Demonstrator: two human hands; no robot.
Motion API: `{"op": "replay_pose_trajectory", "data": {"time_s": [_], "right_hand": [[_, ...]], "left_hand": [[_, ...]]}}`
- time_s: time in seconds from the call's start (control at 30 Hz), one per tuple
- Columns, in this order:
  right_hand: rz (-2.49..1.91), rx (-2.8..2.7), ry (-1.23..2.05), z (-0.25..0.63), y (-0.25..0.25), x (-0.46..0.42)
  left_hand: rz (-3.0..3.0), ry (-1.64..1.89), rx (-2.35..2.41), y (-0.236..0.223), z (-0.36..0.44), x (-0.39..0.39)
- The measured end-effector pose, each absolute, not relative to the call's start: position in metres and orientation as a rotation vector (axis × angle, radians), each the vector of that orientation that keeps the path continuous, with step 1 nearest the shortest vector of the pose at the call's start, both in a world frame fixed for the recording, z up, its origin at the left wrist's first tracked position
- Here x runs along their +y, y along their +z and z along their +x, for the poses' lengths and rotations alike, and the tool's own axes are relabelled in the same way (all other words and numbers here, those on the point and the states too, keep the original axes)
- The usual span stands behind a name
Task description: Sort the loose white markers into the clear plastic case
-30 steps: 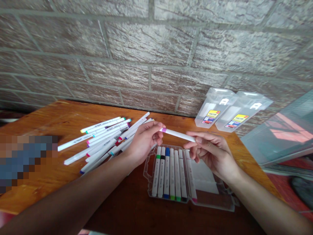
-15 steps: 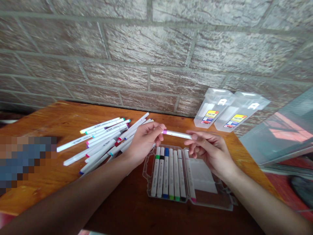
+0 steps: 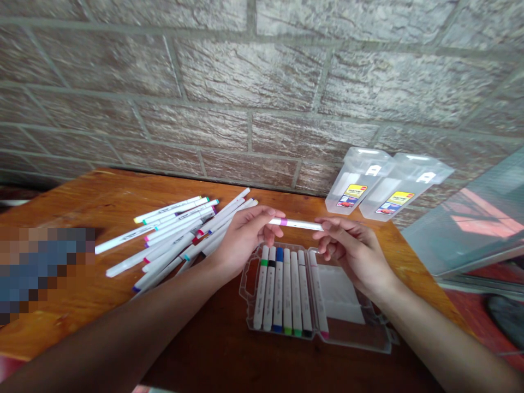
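Observation:
A white marker (image 3: 303,224) with a purple band is held level between my two hands, above the far edge of an open clear plastic case (image 3: 352,343). My left hand (image 3: 249,232) pinches its banded end, fingers closed. The opposite end is pinched by the fingertips of my right hand (image 3: 352,245). Several white markers (image 3: 282,295) with green, black, blue and other coloured ends lie side by side in the case's left half. One marker with a pink tip (image 3: 318,295) rests just right of the hinge.
A loose pile of white markers (image 3: 176,232) lies on the wooden table (image 3: 110,311) to the left. Two clear containers (image 3: 352,180) with yellow labels stand at the back right by the brick wall (image 3: 278,82). A glass panel (image 3: 462,234) is beyond the table's right edge.
The marker has shifted slightly right relative to my left fingers, so its purple band now shows clear of them. My right hand has moved very little.

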State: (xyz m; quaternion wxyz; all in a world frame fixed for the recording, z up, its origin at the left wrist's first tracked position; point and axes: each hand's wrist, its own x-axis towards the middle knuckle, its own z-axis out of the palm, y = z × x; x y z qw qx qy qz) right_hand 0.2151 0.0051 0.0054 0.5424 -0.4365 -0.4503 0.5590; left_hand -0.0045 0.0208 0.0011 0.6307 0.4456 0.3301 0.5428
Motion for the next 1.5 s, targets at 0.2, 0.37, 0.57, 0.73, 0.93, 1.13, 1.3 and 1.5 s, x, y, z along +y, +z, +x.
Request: {"op": "replay_pose_trajectory", "data": {"time_s": [0.2, 0.37, 0.57, 0.73, 0.93, 1.13, 1.3, 1.5], "right_hand": [[-1.048, -1.002, 1.339, 0.2157, 0.0076, 0.0068], [-1.047, -0.973, 1.348, 0.2155, 0.0079, 0.0074], [-1.047, -0.952, 1.358, 0.2168, 0.0062, 0.0086], [-1.036, -0.949, 1.365, 0.2175, 0.0049, 0.0092], [-1.038, -0.939, 1.371, 0.2168, 0.0062, 0.0086], [-1.027, -0.942, 1.366, 0.2176, 0.0054, 0.0087], [-1.026, -0.948, 1.35, 0.2183, 0.0055, 0.008], [-1.025, -0.976, 1.304, 0.2166, 0.0056, 0.0073]], "left_hand": [[1.036, 1.204, 0.634, 0.0029, -0.0063, 0.0181], [1.044, 1.183, 0.522, 0.0059, -0.0077, 0.0155], [1.081, 1.149, 0.472, 0.0061, -0.0088, 0.0139], [1.094, 1.132, 0.479, 0.0047, -0.0106, 0.0133], [1.097, 1.128, 0.475, 0.0054, -0.0102, 0.0126], [1.092, 1.136, 0.478, 0.0076, -0.0091, 0.0128], [1.098, 1.149, 0.519, 0.0063, -0.0079, 0.0141], [1.09, 1.168, 0.638, -0.0001, -0.0072, 0.017]]}}
